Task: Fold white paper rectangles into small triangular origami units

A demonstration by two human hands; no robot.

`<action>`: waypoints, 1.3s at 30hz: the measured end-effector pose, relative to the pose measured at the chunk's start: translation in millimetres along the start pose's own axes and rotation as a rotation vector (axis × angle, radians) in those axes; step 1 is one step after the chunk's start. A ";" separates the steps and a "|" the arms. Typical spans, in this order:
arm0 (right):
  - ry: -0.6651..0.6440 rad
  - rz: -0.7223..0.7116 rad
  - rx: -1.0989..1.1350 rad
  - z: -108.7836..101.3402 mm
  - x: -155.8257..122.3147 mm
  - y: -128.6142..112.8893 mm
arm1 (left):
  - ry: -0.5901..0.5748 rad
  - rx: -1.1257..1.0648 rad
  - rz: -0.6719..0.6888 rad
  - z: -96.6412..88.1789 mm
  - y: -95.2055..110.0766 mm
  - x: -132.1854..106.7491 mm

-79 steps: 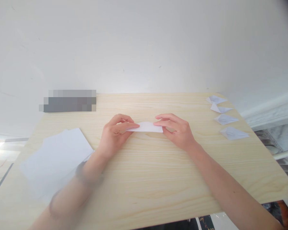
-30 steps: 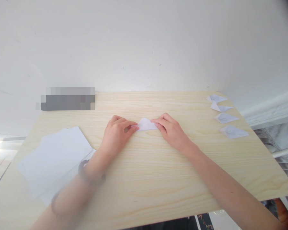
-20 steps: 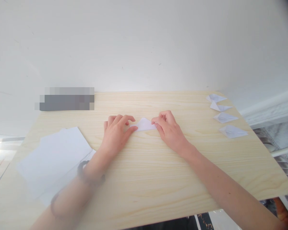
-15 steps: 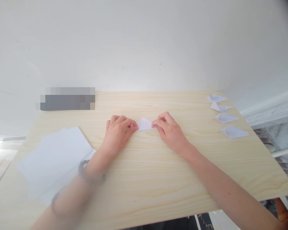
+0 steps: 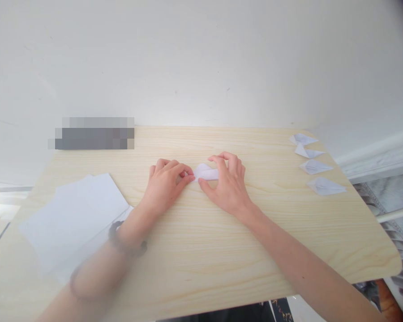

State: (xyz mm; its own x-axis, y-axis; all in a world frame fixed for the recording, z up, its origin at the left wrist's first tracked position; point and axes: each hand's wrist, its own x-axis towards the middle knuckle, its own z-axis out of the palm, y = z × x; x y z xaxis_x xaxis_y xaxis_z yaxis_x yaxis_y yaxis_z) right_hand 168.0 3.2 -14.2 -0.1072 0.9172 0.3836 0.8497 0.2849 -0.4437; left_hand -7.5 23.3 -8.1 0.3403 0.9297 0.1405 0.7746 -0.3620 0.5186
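Note:
A small piece of folded white paper (image 5: 208, 174) lies between my hands at the middle of the table, with a raised point at its far edge and a strip folded along the near side. My left hand (image 5: 168, 181) pinches its left end between thumb and index finger. Over the right end is my right hand (image 5: 229, 183), its thumb touching the paper's near edge. The index finger of that hand is lifted and curved, apart from the thumb. Part of the paper's right end is hidden behind the right hand.
Several folded white paper shapes (image 5: 326, 186) lie in a column along the table's right side. A stack of white sheets (image 5: 83, 201) lies at the left, partly under my left forearm. A blurred-out dark object (image 5: 94, 136) is at the back left, near the wall (image 5: 201, 58).
My right hand has let go of the paper's right end and moved left, its thumb and index finger spreading apart. A folded strip now shows on the paper. My left hand keeps its pinch.

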 end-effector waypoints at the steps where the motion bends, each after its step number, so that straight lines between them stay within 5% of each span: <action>1: -0.012 0.014 0.005 -0.1 0.1 1.0 | -0.004 0.000 -0.003 0.0 -0.1 0.0; 20: -0.314 0.104 0.343 -32.4 4.6 37.6 | -0.007 -0.026 -0.022 -0.8 0.0 -0.8; 25: -0.285 0.151 0.370 -31.2 1.0 42.4 | 0.012 -0.009 -0.002 -0.6 0.4 -1.7; 29: -0.134 0.119 0.310 -23.2 -2.5 36.2 | 0.044 0.037 0.035 0.8 2.3 -3.2; 39: -0.071 0.100 0.021 -7.1 -3.5 25.6 | 0.079 0.148 0.402 4.7 6.7 -2.6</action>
State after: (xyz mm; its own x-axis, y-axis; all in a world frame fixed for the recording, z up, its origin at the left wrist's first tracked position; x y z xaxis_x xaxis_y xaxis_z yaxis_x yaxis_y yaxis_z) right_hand 193.8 5.3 -21.2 -0.0597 0.9584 0.2790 0.8468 0.1966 -0.4942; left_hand -0.7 18.1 -8.9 0.5932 0.7132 0.3734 0.6587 -0.6967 0.2842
